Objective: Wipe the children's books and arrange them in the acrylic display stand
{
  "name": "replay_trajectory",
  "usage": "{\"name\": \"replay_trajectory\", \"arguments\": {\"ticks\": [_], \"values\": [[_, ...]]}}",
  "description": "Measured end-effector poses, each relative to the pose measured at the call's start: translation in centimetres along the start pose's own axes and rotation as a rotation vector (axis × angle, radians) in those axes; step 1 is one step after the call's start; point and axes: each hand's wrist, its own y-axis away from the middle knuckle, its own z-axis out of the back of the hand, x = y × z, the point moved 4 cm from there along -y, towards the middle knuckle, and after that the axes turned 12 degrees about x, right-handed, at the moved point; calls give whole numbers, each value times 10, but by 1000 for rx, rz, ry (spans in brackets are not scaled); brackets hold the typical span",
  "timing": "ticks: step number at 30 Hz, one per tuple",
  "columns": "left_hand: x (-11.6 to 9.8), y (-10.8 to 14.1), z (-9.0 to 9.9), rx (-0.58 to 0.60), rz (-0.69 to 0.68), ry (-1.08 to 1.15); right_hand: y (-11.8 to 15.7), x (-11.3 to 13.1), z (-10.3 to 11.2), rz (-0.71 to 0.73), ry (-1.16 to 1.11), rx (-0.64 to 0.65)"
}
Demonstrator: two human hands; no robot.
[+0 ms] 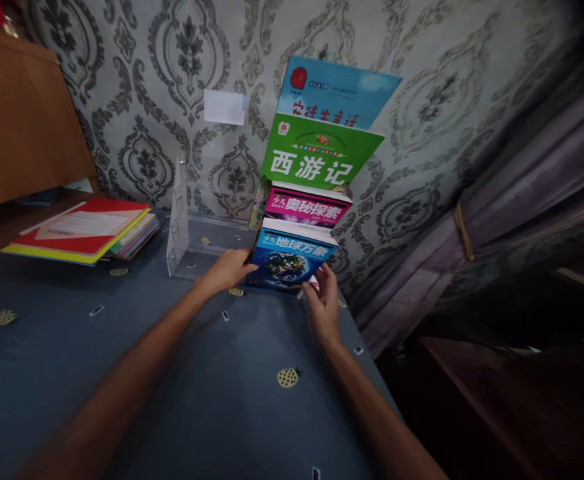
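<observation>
A blue book with a globe on its cover leans in the front row of a clear tiered rack. My left hand grips its left edge, thumb at the front. At the lower right corner, the curled fingers of my right hand close on the same book. Stepped up behind it stand a magenta book, a green book with white characters, and, highest, a light-blue book with red characters. The left side of the rack shows bare transparent plastic. The fingertips behind the blue book are hidden.
On the left of the dark blue cloth lies a stack of books and folders, red and yellow on top. A wooden cabinet stands behind it. Patterned wallpaper backs the rack, and a tied curtain hangs at right.
</observation>
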Motion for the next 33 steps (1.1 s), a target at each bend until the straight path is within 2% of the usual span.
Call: {"name": "replay_trajectory", "arguments": {"ticks": [6,12,18,33], "values": [[2,2,0,16,3,-19,1,1,2,0,-47,6],[10,4,5,72,16,-14,4,4,2,19,-74,-45],[17,6,14,45,37,-25,7,6,2,25,-48,-65],[5,15,24,26,70,-87,17,1,1,11,15,-38]]}}
